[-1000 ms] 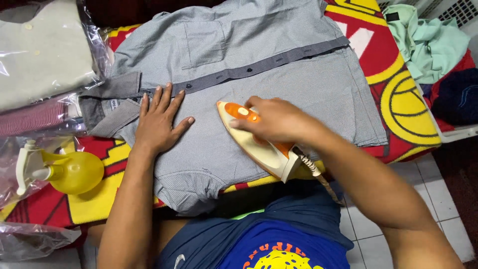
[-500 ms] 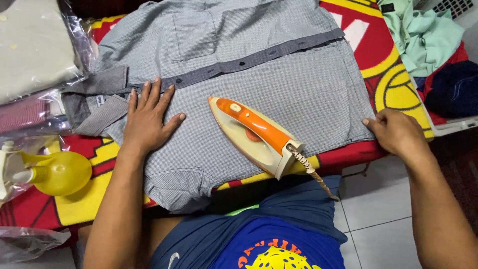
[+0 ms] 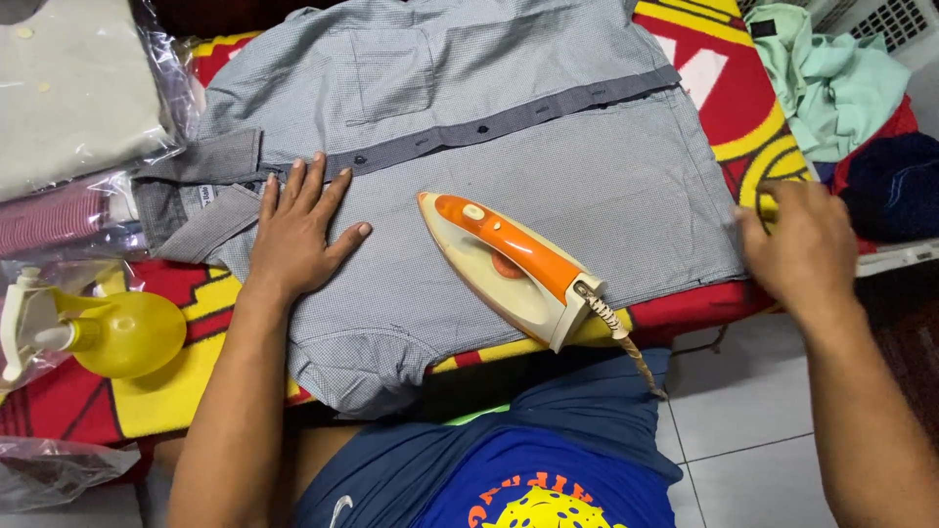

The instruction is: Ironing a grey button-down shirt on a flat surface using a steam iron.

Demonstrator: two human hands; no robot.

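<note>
Left hand [image 3: 293, 235] flat, grip wide, on checked grey shirt [image 3: 509, 156]; wedge-shaped orange iron [image 3: 514, 269] beside; right hand [image 3: 802, 244] blurred, grip unclear

A grey checked shirt [image 3: 469, 147] lies spread flat, buttoned, collar toward the ironing board's left end. An orange-and-cream iron [image 3: 509, 266] rests soleplate-down on it near the front edge, cord trailing off.

The shirt [image 3: 548, 166] is grey with tiny checks. On it sits an orange and cream iron [image 3: 509, 269]. Left of the shirt, the spray bottle [image 3: 117, 332] is yellow.
</note>
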